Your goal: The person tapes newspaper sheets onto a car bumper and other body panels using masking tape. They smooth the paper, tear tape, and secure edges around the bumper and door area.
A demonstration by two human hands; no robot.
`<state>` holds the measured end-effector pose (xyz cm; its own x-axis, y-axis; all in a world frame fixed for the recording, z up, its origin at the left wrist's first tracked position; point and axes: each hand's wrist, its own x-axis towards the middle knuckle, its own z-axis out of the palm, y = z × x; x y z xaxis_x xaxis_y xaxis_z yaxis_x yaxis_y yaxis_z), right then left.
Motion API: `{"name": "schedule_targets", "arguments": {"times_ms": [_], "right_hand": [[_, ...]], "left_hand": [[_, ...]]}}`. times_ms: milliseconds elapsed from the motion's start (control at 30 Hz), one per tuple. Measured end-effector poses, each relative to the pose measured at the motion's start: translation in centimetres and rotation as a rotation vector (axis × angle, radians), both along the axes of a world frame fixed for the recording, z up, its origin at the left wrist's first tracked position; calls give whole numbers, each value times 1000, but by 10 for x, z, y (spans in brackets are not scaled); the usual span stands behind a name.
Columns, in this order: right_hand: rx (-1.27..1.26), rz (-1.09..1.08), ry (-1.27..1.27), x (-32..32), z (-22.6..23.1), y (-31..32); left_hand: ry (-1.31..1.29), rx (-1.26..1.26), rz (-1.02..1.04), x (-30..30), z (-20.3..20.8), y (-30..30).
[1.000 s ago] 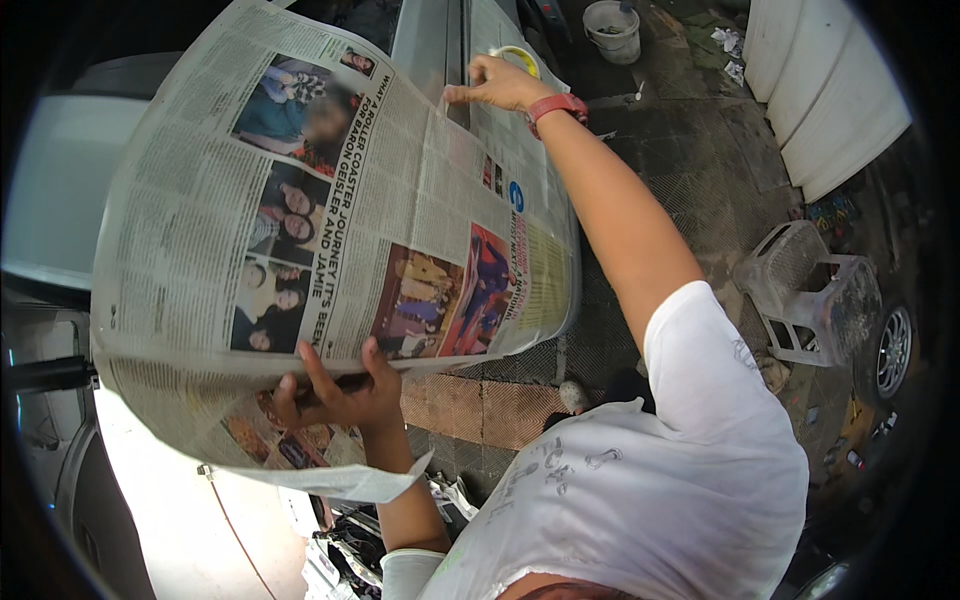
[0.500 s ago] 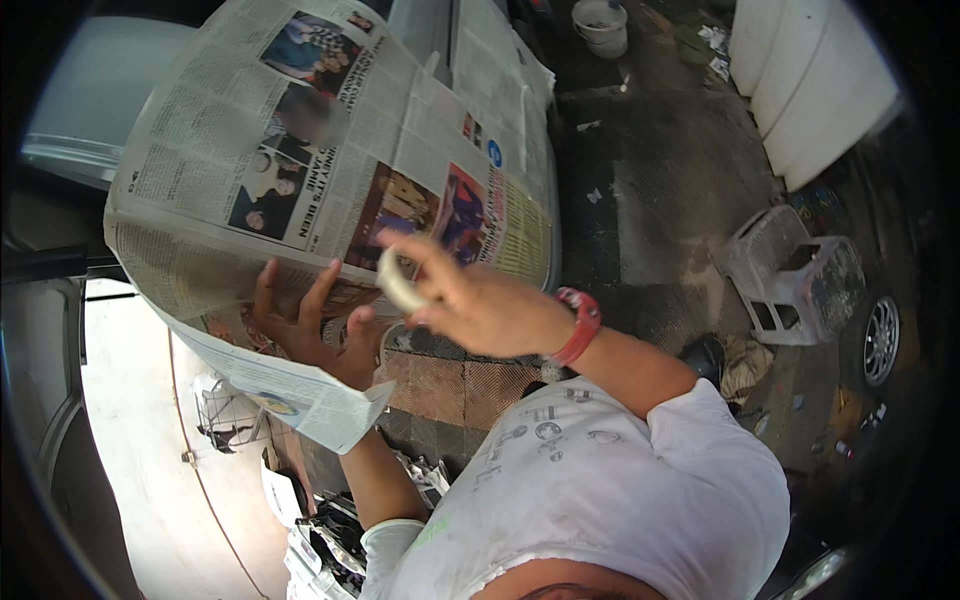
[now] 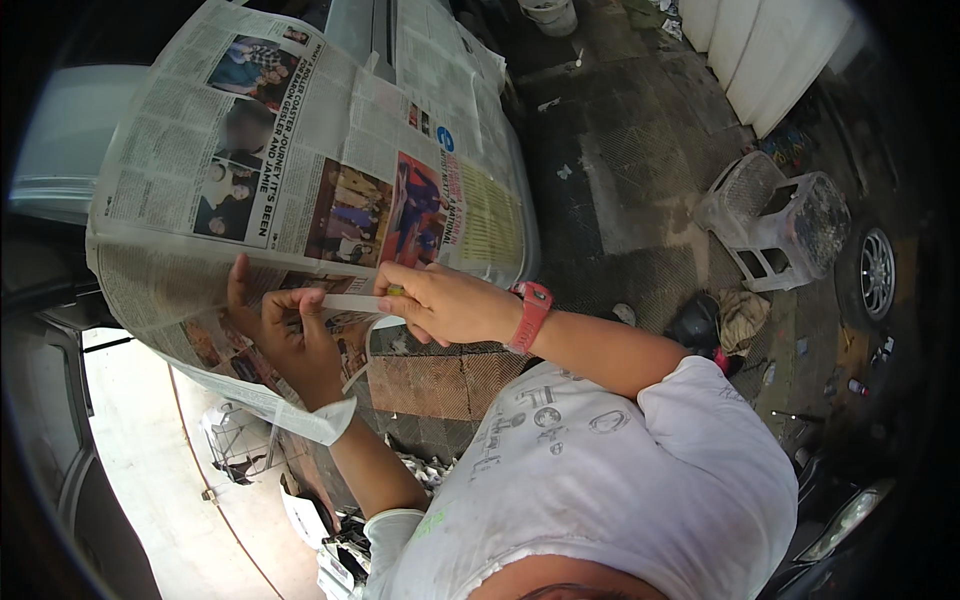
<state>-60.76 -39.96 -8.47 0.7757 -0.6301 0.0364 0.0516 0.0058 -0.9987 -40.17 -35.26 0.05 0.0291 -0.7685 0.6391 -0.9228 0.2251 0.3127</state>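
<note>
Newspaper sheets [image 3: 330, 110] cover a car panel in front of me, their lower edge folding down around my left forearm. A short pale strip of masking tape [image 3: 352, 302] stretches taut between my hands, over the lower part of the paper. My left hand [image 3: 300, 345] pinches the strip's left end between thumb and finger, its other fingers against or near the newspaper. Closed around the tape's other end is my right hand [image 3: 455, 305], with a red watch [image 3: 531, 317] on the wrist. The roll itself is mostly hidden inside that hand.
Two stacked plastic stools [image 3: 785, 220] and a wheel [image 3: 875, 275] stand on the right. Behind them is a white panel [image 3: 755, 60]. A bucket [image 3: 550, 15] sits at the far edge. A wire rack [image 3: 240, 435] is at the lower left, near the pale floor.
My left thumb and finger have closed on the tape's end, and a strip now spans between my hands. The right hand has turned, hiding the roll. The whole view has shifted slightly.
</note>
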Motion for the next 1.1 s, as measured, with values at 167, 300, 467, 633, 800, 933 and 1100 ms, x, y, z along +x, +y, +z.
{"name": "schedule_targets", "arguments": {"times_ms": [167, 300, 467, 633, 800, 933, 1100], "right_hand": [[-1067, -709, -588, 16, -47, 28], [-245, -761, -420, 20, -27, 17], [-274, -570, -260, 28, -5, -16], [-287, -710, -272, 37, -57, -57], [19, -972, -104, 16, -149, -187], [125, -876, 23, 23, -160, -263], [89, -788, 43, 43, -135, -310]], "left_hand": [[-63, -113, 74, -10, 0, -16], [-90, -166, 19, -10, -8, -17], [-144, -133, 82, -18, -8, -17], [-366, -238, 96, 6, -29, -26], [-697, -353, 200, 21, -31, -50], [-794, -458, 250, 37, -43, -59], [-812, -477, 246, 45, -47, -59]]}}
